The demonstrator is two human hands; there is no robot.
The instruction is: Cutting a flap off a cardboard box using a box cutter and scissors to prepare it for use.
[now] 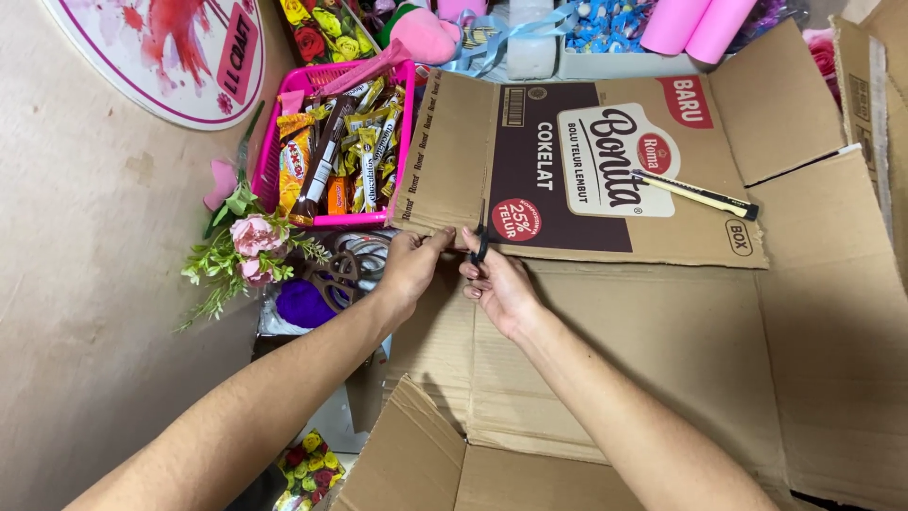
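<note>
A large flattened cardboard box [662, 322] lies spread out in front of me, its printed brown-and-tan panel [586, 170] at the far side. My left hand [411, 268] pinches the near left edge of that panel. Right beside it, my right hand [497, 284] grips black scissors [480, 241] whose blades point up into the panel's edge. Both hands almost touch at the cardboard's edge.
A yellow-and-black utility knife [695, 194] rests on the printed panel. A pink basket [331, 142] full of wrapped snack bars stands at the left, with artificial pink roses [251, 248] and a purple item below. Pink rolls [695, 24] and ribbon lie at the far edge.
</note>
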